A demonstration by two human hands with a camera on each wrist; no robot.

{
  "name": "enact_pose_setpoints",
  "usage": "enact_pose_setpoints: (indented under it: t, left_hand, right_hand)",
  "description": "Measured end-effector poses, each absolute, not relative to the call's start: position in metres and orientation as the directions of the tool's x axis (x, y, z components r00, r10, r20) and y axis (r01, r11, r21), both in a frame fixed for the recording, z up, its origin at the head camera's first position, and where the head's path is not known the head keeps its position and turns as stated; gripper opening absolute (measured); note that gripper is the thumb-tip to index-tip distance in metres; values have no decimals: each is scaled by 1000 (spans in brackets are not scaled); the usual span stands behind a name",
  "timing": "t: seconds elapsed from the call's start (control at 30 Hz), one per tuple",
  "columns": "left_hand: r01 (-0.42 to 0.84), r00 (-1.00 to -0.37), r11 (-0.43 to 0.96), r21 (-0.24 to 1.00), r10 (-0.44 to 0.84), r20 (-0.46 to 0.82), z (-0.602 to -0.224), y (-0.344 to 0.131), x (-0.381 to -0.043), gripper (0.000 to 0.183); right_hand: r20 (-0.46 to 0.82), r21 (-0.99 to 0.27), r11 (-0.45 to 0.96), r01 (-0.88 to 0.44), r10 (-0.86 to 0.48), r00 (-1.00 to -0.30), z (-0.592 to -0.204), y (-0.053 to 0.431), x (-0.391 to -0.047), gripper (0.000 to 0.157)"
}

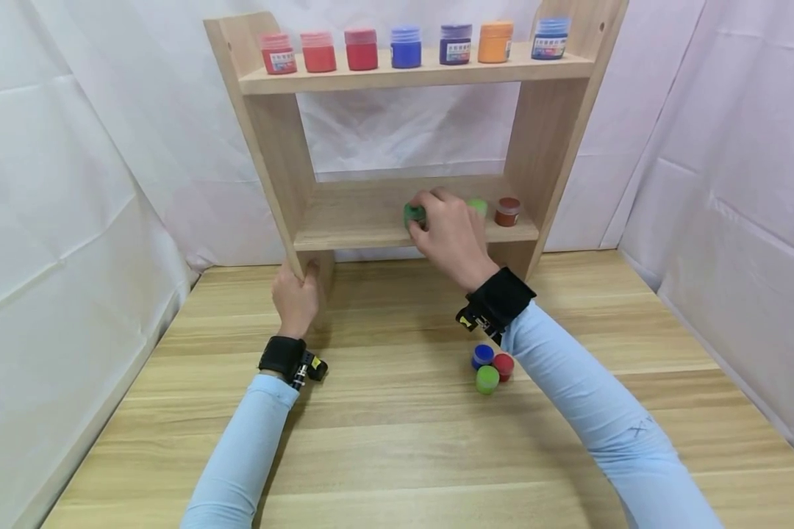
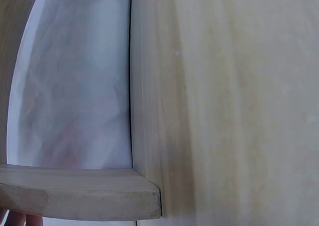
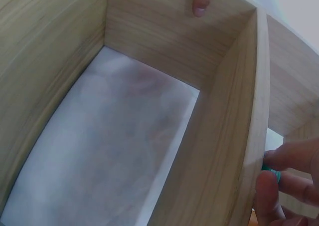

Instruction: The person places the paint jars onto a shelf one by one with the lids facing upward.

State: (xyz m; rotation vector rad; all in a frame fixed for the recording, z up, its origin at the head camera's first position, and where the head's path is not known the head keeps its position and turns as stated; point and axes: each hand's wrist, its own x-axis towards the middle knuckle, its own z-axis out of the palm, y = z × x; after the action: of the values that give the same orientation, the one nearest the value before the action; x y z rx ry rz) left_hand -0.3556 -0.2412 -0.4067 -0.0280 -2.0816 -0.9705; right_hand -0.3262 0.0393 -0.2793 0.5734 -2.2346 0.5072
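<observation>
My right hand [image 1: 451, 234] pinches a small green paint jar [image 1: 414, 214] between thumb and fingers at the middle shelf [image 1: 357, 213]. In the right wrist view its fingers [image 3: 294, 156] partly cover the jar [image 3: 273, 176]. Just right of that hand stand a light green jar [image 1: 478, 206], partly hidden, and a brown jar [image 1: 507, 211]. My left hand [image 1: 296, 297] grips the lower left side panel of the wooden shelf unit [image 1: 265, 147], thumb on the inner side. Only some fingertips [image 2: 34, 220] show at the panel's edge in the left wrist view.
On the top shelf [image 1: 410, 77] stands a row of several jars, among them a red jar [image 1: 361, 50] and an orange jar [image 1: 495, 42]. A blue jar [image 1: 483, 356], a red jar [image 1: 503, 366] and a light green jar [image 1: 487, 380] cluster on the table [image 1: 397, 448] below my right wrist.
</observation>
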Motion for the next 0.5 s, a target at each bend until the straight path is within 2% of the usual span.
enact_pose_setpoints:
  t: [0.3, 0.4, 0.5]
  left_hand:
    - [344, -661, 704, 621, -289, 693, -408, -242, -356, 27]
    - [349, -657, 706, 616, -284, 698, -407, -242, -357, 26]
    - [350, -656, 707, 615, -284, 699, -407, -241, -357, 26]
  right_hand:
    - [774, -170, 826, -537, -226, -592, -285, 38, -327, 27]
    - [805, -140, 822, -552, -230, -547, -289, 41, -323, 34]
    - [856, -111, 802, -588, -223, -466, -297, 45, -319, 30]
